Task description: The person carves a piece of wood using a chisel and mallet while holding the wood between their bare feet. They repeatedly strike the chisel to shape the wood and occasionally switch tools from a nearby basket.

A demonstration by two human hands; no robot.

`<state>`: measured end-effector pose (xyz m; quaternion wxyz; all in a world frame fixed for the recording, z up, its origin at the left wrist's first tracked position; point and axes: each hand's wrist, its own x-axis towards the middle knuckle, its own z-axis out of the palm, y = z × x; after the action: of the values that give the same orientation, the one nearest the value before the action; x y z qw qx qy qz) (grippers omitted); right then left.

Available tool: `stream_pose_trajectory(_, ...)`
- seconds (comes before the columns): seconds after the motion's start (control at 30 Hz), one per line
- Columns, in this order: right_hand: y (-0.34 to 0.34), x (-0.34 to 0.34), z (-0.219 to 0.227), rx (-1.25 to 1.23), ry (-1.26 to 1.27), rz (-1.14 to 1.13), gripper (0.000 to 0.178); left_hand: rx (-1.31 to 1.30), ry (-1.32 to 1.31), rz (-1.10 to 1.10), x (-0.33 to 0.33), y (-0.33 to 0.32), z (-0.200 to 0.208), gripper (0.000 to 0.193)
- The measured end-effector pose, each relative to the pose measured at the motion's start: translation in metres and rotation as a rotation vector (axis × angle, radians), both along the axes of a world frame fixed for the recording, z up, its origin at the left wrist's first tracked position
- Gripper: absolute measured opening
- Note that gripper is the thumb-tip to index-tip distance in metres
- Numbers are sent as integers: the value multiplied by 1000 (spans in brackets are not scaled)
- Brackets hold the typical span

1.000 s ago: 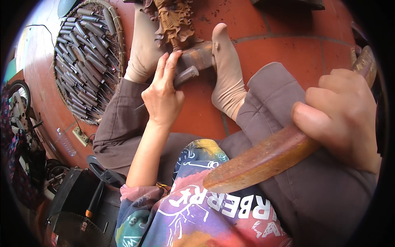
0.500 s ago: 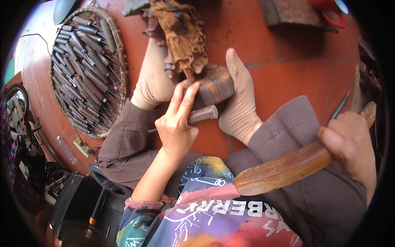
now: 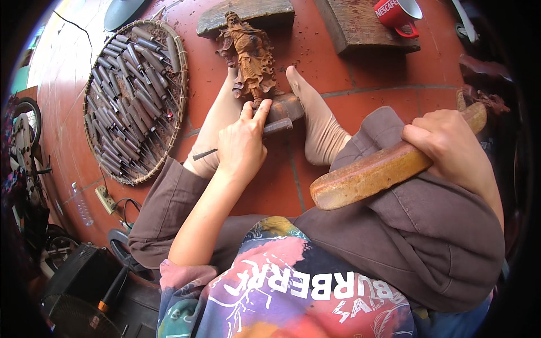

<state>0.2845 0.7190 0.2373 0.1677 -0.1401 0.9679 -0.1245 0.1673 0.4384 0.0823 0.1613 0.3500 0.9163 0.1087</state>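
Note:
A carved brown wooden statue of a robed, bearded figure (image 3: 252, 53) stands on a dark wooden block (image 3: 286, 108) between my two socked feet. My left hand (image 3: 241, 143) reaches to it, two fingertips resting at the foot of the figure. Tucked in that same hand is a chisel; its round wooden handle (image 3: 278, 127) sticks out to the right and its dark blade (image 3: 204, 154) to the left. Over my bent right leg, my right hand (image 3: 445, 138) is closed around a thick, curved wooden mallet (image 3: 369, 176), whose broad end points left toward my lap.
At the left lies a round woven basket (image 3: 181, 101) full of wooden-handled carving tools. Ahead are a wooden block (image 3: 248, 16) and a thick board (image 3: 360, 31) bearing a red mug (image 3: 399, 14). A plastic bottle (image 3: 83, 208) and power strip (image 3: 105, 199) sit on the tiled floor.
My view has shifted, bringing the whole statue into sight, more upright than before. My right hand with the mallet has come left and up in the picture. The chisel's blade now shows.

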Motion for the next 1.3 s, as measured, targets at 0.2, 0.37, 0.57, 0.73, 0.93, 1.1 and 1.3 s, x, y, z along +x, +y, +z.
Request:
stream_pose_trajectory(0.2, 1, -13, 9, 133, 57, 189, 12, 18, -74, 26, 3, 4, 6, 75)
stream_pose_trajectory(0.37, -3, -37, 6, 82, -21, 347, 9, 26, -110, 16, -1, -5, 6, 79)
stream_pose_trajectory(0.57, -16, -44, 2, 153, -54, 410, 9, 20, -166, -27, -8, -5, 5, 83)
stream_pose_trajectory(0.73, -16, -37, 6, 190, -28, 376, 8, 59, -200, -60, -11, -11, 6, 83)
stream_pose_trajectory(0.93, -8, -34, 7, 166, -70, 326, 9, 6, -207, -90, -12, -6, 12, 82)
stream_pose_trajectory(1.1, -8, -30, 3, 159, -69, 285, 9, -18, -162, -100, -8, -8, 8, 85)
stream_pose_trajectory(1.3, -8, -34, 3, 200, -163, 264, 15, 15, -227, -90, -9, -5, 14, 87)
